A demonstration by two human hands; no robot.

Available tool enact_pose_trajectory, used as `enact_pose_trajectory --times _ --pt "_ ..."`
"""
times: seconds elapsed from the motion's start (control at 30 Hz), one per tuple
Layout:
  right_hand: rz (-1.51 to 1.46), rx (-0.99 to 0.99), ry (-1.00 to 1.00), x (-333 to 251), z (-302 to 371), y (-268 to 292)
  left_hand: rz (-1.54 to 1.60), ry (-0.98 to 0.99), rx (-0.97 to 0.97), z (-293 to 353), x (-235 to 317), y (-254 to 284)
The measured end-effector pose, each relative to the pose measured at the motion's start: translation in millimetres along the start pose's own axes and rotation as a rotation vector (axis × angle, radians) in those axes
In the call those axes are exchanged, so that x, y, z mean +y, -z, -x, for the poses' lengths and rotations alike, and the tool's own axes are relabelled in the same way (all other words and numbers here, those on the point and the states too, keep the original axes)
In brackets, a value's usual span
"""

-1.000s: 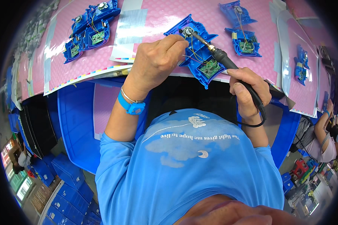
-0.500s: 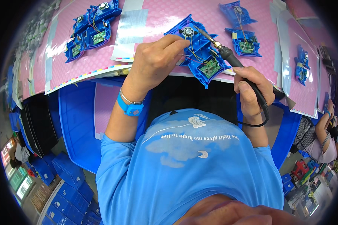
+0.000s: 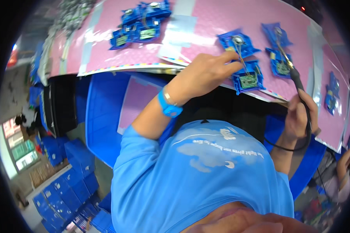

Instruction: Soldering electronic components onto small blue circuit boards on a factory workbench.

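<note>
On the bench's front edge lies an opened blue plastic housing (image 3: 225,40), its two halves joined by thin wires. One half carries a round silver speaker (image 3: 237,40), the nearer half a green circuit board (image 3: 249,80). My left hand (image 3: 210,73) is closed at the wires between the halves; what its fingertips pinch is hidden. My right hand (image 3: 299,116) grips a soldering iron (image 3: 297,79) by its black handle. The iron's metal tip is to the right of this housing, over a second opened blue housing (image 3: 280,64).
More opened blue housings (image 3: 146,29) lie at the far left, another (image 3: 332,93) at the right. Pink sheeting (image 3: 105,54) with taped seams covers the bench. A blue bin (image 3: 105,116) stands below at the left; blue crates (image 3: 66,184) stack beyond. Another person's arm (image 3: 342,167) shows at right.
The view has swung, shifting the bench rightward. The soldering iron's tip has left the speaker and moved right, away from my left hand. The housing at my left hand sits straighter.
</note>
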State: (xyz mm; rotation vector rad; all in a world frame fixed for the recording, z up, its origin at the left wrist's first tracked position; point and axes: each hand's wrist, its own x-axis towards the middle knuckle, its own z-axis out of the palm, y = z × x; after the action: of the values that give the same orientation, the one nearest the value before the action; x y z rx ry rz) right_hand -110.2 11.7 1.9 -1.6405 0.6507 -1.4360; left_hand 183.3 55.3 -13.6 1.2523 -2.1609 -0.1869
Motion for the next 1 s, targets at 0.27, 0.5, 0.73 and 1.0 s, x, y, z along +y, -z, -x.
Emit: enact_pose_trajectory --times 0.27,0.5,0.73,1.0 --pt "0.057 -0.003 0.06 -9.3 4.6 5.9 -0.342 0.003 -0.059 5.2 -114.2 83.9" --pt "0.163 0.042 0.004 -16.2 3.0 -2.2 -0.388 0.226 -0.161 30.0 -170.5 145.2" --pt "0.54 0.108 0.091 -3.8 -9.3 -7.8 -0.506 0.171 0.3 -1.5 -70.7 128.9" --pt "0.884 -0.031 0.234 31.7 -24.8 -17.2 -0.048 -0.01 0.118 -97.4 -11.6 -26.7"
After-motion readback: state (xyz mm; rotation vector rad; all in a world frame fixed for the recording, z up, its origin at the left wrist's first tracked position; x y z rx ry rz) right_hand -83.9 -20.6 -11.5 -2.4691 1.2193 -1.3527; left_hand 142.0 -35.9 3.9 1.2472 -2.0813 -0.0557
